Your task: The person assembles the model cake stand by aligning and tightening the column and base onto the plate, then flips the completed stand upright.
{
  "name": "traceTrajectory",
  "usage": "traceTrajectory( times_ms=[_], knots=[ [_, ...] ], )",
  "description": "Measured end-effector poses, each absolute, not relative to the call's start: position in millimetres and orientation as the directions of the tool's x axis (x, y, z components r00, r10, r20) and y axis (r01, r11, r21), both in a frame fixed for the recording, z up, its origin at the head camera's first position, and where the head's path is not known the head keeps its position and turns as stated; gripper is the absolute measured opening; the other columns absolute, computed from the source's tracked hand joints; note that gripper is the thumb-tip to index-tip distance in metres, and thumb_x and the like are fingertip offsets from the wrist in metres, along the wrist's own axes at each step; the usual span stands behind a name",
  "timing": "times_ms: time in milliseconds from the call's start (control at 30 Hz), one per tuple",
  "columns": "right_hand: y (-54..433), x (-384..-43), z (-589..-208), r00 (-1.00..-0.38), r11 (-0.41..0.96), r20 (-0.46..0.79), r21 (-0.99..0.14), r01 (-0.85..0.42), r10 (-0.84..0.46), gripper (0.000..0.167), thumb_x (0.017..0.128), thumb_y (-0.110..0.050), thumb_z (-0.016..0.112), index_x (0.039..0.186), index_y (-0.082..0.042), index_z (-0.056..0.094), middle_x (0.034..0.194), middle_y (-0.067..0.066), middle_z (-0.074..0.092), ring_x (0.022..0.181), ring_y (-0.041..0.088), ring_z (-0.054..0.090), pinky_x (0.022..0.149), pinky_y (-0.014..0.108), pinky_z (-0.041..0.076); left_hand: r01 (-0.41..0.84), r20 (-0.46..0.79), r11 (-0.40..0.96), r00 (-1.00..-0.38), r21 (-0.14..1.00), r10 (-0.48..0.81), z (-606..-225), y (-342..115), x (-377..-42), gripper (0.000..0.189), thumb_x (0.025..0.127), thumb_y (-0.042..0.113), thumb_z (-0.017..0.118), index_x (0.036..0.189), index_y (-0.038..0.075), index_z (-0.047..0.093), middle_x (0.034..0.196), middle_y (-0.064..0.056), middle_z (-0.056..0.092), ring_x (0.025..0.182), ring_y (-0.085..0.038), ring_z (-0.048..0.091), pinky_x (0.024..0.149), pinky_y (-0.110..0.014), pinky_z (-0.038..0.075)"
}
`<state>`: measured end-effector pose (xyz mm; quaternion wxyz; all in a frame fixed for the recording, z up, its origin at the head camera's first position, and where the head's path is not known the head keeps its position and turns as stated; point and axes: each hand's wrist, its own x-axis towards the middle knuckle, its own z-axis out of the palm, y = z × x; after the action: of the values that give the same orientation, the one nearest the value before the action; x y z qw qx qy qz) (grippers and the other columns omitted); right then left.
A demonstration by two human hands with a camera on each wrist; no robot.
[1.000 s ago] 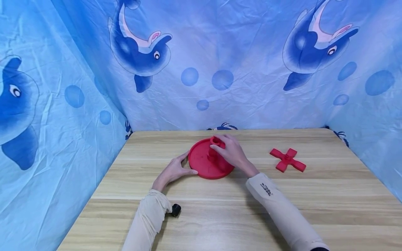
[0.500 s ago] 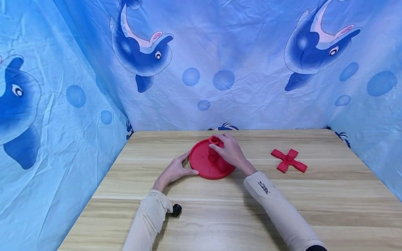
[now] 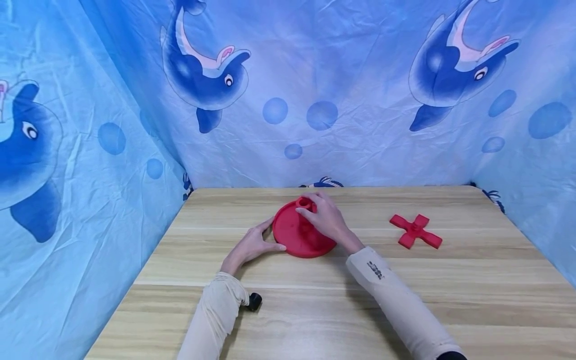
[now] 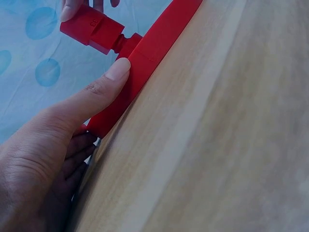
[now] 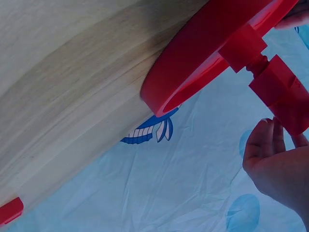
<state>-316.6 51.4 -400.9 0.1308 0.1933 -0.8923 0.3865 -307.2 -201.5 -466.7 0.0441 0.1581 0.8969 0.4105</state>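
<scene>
My left hand (image 3: 252,245) grips the rim of a red round base (image 3: 288,237) with raised edges, which lies on the table; thumb and fingers spread around its left side. A red hollow post (image 4: 91,30) stands over the base's middle, pinched near its top by the thumb and fingers of my right hand (image 3: 327,216). Below the post a thin ridged neck (image 5: 257,65) shows between it and the square socket (image 5: 243,47) at the base's centre. Part of the base is hidden behind the right hand in the head view.
To the right on the wooden table (image 3: 315,320) lies a red four-armed cross piece (image 3: 415,229). A black wrist camera (image 3: 255,301) juts from the left sleeve. Blue dolphin-print cloth (image 3: 288,125) hangs behind the table and along both sides.
The top of the post has moved slightly left over the base, with the right hand on it. The left hand keeps its hold on the rim. The head view has shifted a little.
</scene>
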Motion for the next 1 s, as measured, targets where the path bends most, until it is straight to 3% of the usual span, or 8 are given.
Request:
traceTrajectory(
  times_ms=[533, 767, 1000],
  knots=[
    [54.4, -318.6, -396.7, -0.923, 0.657, 0.34, -0.656, -0.371, -0.181, 0.055, 0.094, -0.03, 0.079, 0.141, -0.007, 0.062, 0.134, 0.016, 0.058, 0.123, 0.033, 0.054, 0.089, 0.049, 0.059, 0.269, 0.069, 0.619, -0.942, 0.738, 0.327, -465.0, -201.8, -308.6, 0.105, 0.079, 0.048, 0.09, 0.162, 0.014, 0.036, 0.161, -0.01, 0.041, 0.149, -0.029, 0.036, 0.119, -0.05, 0.033],
    [58.6, -321.4, -397.9, -0.904, 0.65, 0.35, -0.632, -0.421, -0.245, 0.053, 0.095, -0.024, 0.076, 0.143, -0.006, 0.061, 0.138, 0.016, 0.058, 0.131, 0.034, 0.049, 0.092, 0.05, 0.057, 0.27, 0.068, 0.612, -0.941, 0.744, 0.333, -465.3, -201.1, -308.6, 0.104, 0.079, 0.045, 0.091, 0.162, 0.012, 0.036, 0.162, -0.01, 0.04, 0.15, -0.03, 0.033, 0.12, -0.05, 0.03],
    [61.1, -321.3, -394.9, -0.917, 0.667, 0.334, -0.634, -0.391, -0.219, 0.057, 0.092, -0.028, 0.079, 0.141, -0.005, 0.06, 0.134, 0.015, 0.06, 0.126, 0.033, 0.052, 0.087, 0.049, 0.06, 0.264, 0.066, 0.61, -0.943, 0.747, 0.327, -464.1, -201.2, -308.1, 0.104, 0.079, 0.046, 0.091, 0.162, 0.013, 0.037, 0.161, -0.01, 0.041, 0.149, -0.031, 0.034, 0.119, -0.051, 0.032]
  ],
)
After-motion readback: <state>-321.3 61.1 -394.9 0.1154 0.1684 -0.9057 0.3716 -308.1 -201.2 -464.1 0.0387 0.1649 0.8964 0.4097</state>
